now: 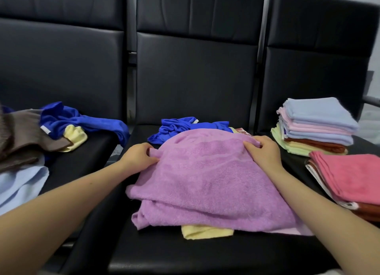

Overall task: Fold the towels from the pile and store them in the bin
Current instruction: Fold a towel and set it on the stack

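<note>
A large purple towel (205, 180) lies rumpled on the middle black seat (185, 252), draped over other cloths. My left hand (139, 154) pinches its far left edge. My right hand (262, 149) grips its far right edge. A pale yellow towel (205, 231) sticks out from under its near edge, and a crumpled blue towel (176, 128) lies behind it. No bin is in view.
On the left seat sit loose brown (22, 134), blue (67, 118), yellow (75, 135) and light blue (18, 184) cloths. On the right seat stand a folded pastel stack (316, 124) and a pink-topped folded stack (353, 178). Black backrests (195, 73) rise behind.
</note>
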Demonstrator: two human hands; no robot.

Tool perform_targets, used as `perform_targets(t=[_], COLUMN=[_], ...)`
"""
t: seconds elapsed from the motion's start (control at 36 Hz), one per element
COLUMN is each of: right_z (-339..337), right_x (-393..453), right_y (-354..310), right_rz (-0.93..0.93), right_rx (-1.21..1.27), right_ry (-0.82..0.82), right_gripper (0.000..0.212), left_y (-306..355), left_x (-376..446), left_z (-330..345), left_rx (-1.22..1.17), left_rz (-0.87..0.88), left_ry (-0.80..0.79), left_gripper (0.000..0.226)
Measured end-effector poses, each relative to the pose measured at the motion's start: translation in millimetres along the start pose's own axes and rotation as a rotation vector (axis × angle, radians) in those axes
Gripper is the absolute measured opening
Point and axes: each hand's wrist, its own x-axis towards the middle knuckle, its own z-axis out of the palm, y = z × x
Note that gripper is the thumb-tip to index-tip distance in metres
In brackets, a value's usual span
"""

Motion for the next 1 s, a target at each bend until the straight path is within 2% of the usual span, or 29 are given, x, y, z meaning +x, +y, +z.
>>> perform_targets(t=[0.11, 0.17, 0.22, 0.31, 0.44, 0.53, 0.58, 0.67, 0.75, 0.86, 1.0], right_z=[2, 5, 5, 2, -7, -27, -42, -68, -90, -121, -155], right_x=[1, 2, 2, 3, -2, 3, 15, 31, 40, 45, 37], right_y=[1, 3, 3, -1, -13, -33, -49, -82, -119, -160, -192], right_rz=[0.067, 0.118, 0.152, 0.204, 0.309, 0.261, 0.228, 0.205, 0.151, 0.078, 0.038], right_rx=[0.113, 0.116, 0.123, 0.206, 0.489, 0.487, 0.486, 0.63, 0.765, 0.864, 0.91], right_ry=[-0.164, -0.242, -0.25, -0.211, -0.033, -0.037, -0.01, 0.055, 0.082, 0.074, 0.004], right_gripper=[0.006, 0.01, 0.017, 0.025, 0.013, 0.013, 0.014, 0.01, 0.006, 0.01, 0.002], left_y=[1, -1, -1, 2, 9, 26, 39, 62, 91, 128, 152], left_x=[3, 3, 0, -8, -17, -23, -25, -28, -33, -43, -59], left_z=[-6, -6, -7, -13, -35, -64, -86, -119, -151, -193, -229], left_rx=[-0.019, -0.113, -0.228, -0.332, -0.523, -0.614, -0.588, -0.575, -0.682, -0.847, -0.974], left_rz=[-0.055, -0.08, -0.11, -0.141, -0.113, -0.04, 0.035, 0.142, 0.217, 0.211, 0.177], left_ry=[-0.136, -0.173, -0.162, -0.089, 0.08, 0.193, 0.246, 0.32, 0.447, 0.565, 0.558], left_gripper=[0.017, 0.017, 0.03, 0.039, 0.038, 0.025, 0.025, 0.028, 0.026, 0.027, 0.032])
